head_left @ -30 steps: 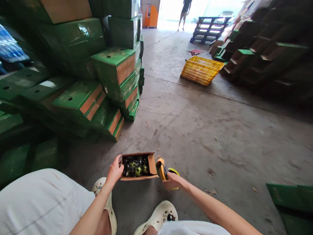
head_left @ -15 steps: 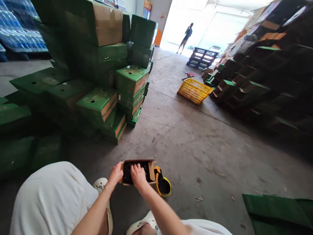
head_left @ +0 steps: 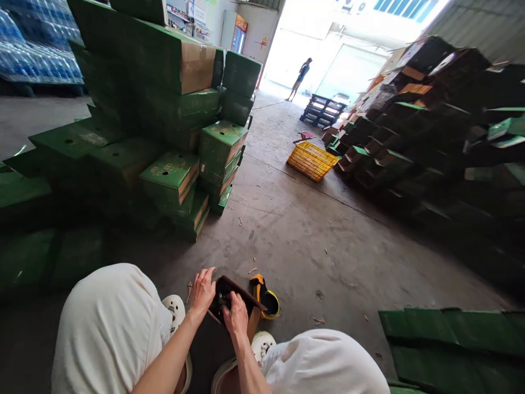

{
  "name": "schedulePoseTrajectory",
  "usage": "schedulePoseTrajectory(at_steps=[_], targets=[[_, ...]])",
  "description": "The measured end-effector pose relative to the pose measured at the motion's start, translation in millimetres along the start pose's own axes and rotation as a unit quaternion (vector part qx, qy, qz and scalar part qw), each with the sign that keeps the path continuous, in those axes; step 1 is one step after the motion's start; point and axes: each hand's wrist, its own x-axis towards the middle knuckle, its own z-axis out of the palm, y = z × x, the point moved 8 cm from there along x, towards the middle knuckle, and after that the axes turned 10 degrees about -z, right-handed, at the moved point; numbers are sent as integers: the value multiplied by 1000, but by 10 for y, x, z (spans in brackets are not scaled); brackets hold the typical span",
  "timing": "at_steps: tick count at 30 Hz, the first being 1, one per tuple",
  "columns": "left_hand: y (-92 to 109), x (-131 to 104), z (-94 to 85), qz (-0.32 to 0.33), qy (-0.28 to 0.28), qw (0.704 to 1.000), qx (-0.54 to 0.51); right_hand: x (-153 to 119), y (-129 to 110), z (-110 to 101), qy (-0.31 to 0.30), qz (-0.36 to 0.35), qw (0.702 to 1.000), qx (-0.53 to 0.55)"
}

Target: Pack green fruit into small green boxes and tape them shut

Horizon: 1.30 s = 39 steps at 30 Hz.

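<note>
A small open cardboard box (head_left: 253, 324) sits tilted on the floor between my feet, its inside dark. My right hand (head_left: 237, 316) reaches into it, fingers bent around something dark and slightly glossy that I cannot make out. At the box's left rim is my left hand (head_left: 203, 291), fingers stretched out and slightly apart; whether it touches the rim is unclear. Just right of the box lies a yellow and black tape dispenser (head_left: 268, 303) with an orange part at its top.
Green cartons (head_left: 170, 172) are stacked high on the left. Flat green cardboard (head_left: 443, 334) lies at lower right. Farther off are a yellow crate (head_left: 311, 160), a dark pallet (head_left: 322, 112) and a standing person (head_left: 301, 79). More boxes (head_left: 394, 137) are piled along the right.
The box has turned and tilted, and sits closer to my feet. My left hand has loosened from its left side, fingers now extended. My right hand remains inside. The view has shifted.
</note>
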Motion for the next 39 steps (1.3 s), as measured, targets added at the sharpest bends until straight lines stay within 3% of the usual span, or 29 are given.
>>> schedulePoseTrajectory(at_steps=[2,3,7,9,11,14,17,22,27,32,39], targets=[[106,-115,-46,46,26,998,-29,-79,-50,-32,46,-3,999,21],[129,-172,-1,58,10,998,-39,-117,-95,-43,63,-12,997,31],[84,-406,457,62,-134,989,29,-276,-243,-15,89,-58,989,102],[35,-491,641,54,-168,979,99,-362,-119,-24,109,-16,986,126],[14,-533,750,42,-180,970,158,-454,147,-51,112,74,983,128],[38,-532,797,23,-172,960,218,-575,527,-131,73,170,974,127],[94,-503,787,23,-154,953,259,-645,692,-231,43,191,972,128],[201,-468,852,89,-156,936,304,-681,535,-107,-9,177,976,130],[305,-507,1072,154,-221,900,341,-610,418,159,-52,217,966,129],[422,-536,1167,172,-220,891,357,-483,589,234,-7,251,965,77],[304,-522,1135,107,-212,914,330,-581,660,218,29,198,979,21]])
